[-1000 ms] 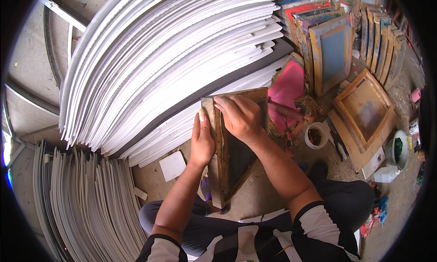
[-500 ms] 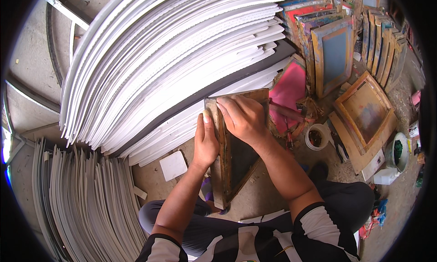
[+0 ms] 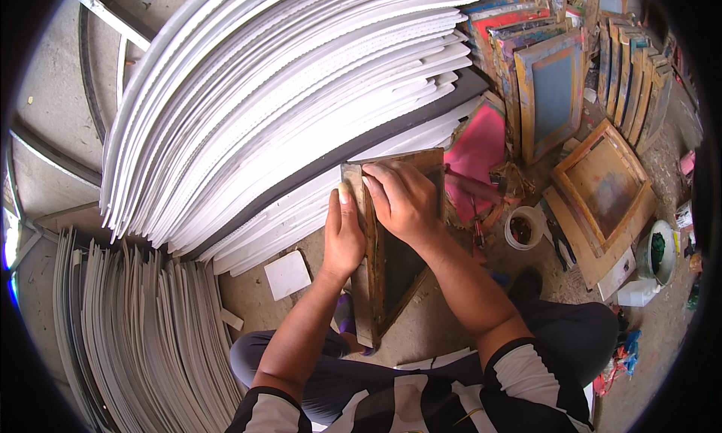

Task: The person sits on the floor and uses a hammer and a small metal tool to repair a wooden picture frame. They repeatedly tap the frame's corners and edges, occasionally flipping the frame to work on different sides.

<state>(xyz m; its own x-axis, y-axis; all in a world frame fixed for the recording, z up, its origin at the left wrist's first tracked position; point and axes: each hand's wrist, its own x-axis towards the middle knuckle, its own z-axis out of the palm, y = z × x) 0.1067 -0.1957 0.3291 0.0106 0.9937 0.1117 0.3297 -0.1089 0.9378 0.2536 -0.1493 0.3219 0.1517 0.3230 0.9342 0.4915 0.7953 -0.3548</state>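
Inspected a wooden frame [image 3: 363,301] with dark mesh [image 3: 397,261]; located it on the wearer's side of the stack of white sheets [image 3: 286,95], close by the stack's lowest layers. Could not establish contact with the stack. Traced the long rail, and with it the long axis, from the end nearest the stack back toward the wearer's foot. Found the left hand [image 3: 344,237] closed on that rail, thumb laid flat along the upper face, fingers mostly hidden around the outer side. Found the right hand [image 3: 404,204] reached across the mesh, fingers curled down close to the thumb, gripping the rail's inner edge; could not tell of any small item under the tips. Judged the right fingertips slightly nearer the stack than the left thumb.
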